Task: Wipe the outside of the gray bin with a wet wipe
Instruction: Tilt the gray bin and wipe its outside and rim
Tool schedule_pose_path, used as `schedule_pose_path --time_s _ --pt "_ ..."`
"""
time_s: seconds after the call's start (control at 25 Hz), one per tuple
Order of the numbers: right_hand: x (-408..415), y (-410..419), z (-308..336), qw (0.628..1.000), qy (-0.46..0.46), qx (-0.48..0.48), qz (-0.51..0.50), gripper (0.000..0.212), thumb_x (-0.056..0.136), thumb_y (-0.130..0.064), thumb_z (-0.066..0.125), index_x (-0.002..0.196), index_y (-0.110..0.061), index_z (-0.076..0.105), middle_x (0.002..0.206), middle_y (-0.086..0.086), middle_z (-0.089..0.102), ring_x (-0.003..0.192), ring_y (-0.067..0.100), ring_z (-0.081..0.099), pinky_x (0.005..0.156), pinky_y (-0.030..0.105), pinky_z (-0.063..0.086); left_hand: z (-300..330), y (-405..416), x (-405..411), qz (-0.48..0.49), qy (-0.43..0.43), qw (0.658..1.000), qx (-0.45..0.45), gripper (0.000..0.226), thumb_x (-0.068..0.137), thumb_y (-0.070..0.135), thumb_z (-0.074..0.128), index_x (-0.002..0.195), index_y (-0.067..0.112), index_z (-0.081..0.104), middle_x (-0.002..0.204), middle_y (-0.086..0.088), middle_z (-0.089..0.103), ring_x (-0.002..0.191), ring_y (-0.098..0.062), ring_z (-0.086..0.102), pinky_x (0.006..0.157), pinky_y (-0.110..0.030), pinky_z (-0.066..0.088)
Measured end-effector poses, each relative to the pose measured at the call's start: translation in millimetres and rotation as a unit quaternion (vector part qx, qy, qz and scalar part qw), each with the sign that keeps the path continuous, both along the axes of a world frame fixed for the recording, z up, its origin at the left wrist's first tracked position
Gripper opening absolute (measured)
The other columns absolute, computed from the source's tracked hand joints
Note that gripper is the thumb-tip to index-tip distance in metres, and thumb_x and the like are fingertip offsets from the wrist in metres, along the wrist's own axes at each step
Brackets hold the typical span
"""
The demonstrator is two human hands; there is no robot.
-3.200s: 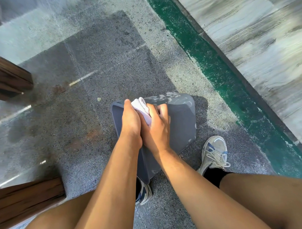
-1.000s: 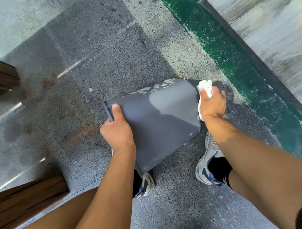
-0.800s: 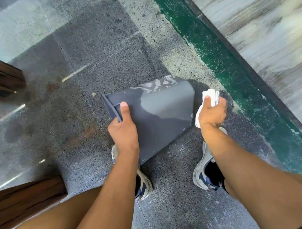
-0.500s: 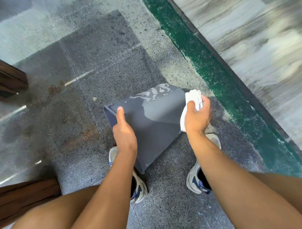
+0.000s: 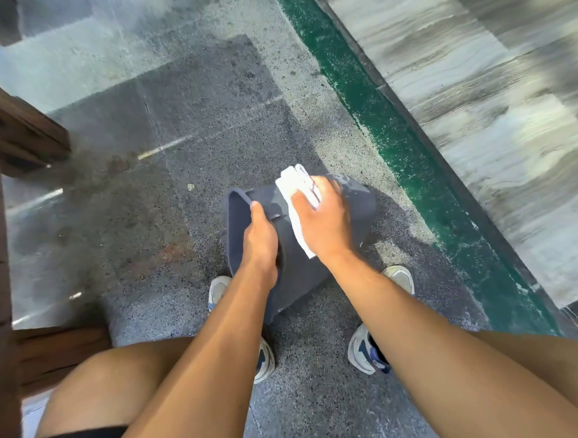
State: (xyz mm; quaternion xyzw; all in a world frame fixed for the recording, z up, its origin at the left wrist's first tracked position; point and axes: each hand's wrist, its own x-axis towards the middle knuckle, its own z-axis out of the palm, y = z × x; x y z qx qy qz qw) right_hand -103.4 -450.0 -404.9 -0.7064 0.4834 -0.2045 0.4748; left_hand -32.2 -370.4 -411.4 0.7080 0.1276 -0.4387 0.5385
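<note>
The gray bin [image 5: 356, 213] lies tipped on its side on the stone floor between my feet, its open mouth facing left. My left hand [image 5: 260, 242] grips the rim at the mouth, thumb on the outer wall. My right hand [image 5: 324, 224] lies flat on the upper outer wall and presses a folded white wet wipe [image 5: 296, 192] against it. Part of the wipe sticks out past my fingertips and part below my palm. My arms hide much of the near wall of the bin.
Dark wooden furniture legs [image 5: 22, 136] stand at the left, and more wood [image 5: 56, 351] sits at the lower left. A green painted strip [image 5: 410, 155] and a marble wall base [image 5: 490, 107] run diagonally on the right. My two sneakers [image 5: 367, 347] flank the bin.
My right hand has moved left with the wipe, from the bin's right end onto its upper wall. The bin has turned so that its mouth shows more. My left hand stays on the rim.
</note>
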Motion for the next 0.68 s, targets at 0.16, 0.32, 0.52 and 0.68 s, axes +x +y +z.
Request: schedule_pose_path --time_s 0.16,0.32,0.52,0.68 --pt "7.7 5.6 7.3 0.997 0.047 -0.033 0.042 0.03 0.095 -0.032 0.056 0.12 -0.016 0.061 0.113 0.002 0.057 0.099 0.018 0.048 0.084 0.036 0.042 1.8 -0.8 6.4 0.053 0.037 0.995 -0.072 0.042 0.096 0.038 0.048 0.115 0.009 0.072 0.1 -0.013 0.077 0.09 -0.031 0.073 0.088 -0.045 0.058" --pt "16.7 19.2 -0.8 0.998 0.061 -0.017 0.007 0.032 0.096 -0.037 0.054 0.12 -0.018 0.06 0.12 0.004 0.06 0.112 0.026 0.055 0.093 0.04 0.045 0.5 -7.3 3.7 0.026 0.061 0.989 -0.134 0.046 0.102 0.04 0.035 0.103 0.014 0.074 0.095 -0.006 0.077 0.087 -0.022 0.072 0.072 -0.03 0.056" --pt "26.2 26.7 -8.9 0.989 0.13 -0.034 0.06 0.035 0.099 -0.044 0.047 0.125 -0.023 0.055 0.126 0.005 0.056 0.12 0.032 0.052 0.103 0.049 0.037 -2.6 -3.3 8.6 0.04 0.053 0.992 -0.107 0.063 0.1 0.063 0.03 0.112 0.018 0.073 0.106 -0.001 0.078 0.102 -0.019 0.073 0.087 -0.034 0.057" --pt "31.6 26.7 -14.2 0.979 0.181 -0.056 0.081 0.034 0.1 -0.047 0.045 0.123 -0.023 0.051 0.123 0.007 0.052 0.118 0.032 0.052 0.097 0.048 0.033 -4.7 -1.7 10.2 0.013 0.005 0.999 -0.047 0.061 0.099 0.065 0.031 0.103 0.022 0.074 0.103 0.001 0.078 0.099 -0.018 0.072 0.092 -0.041 0.057"
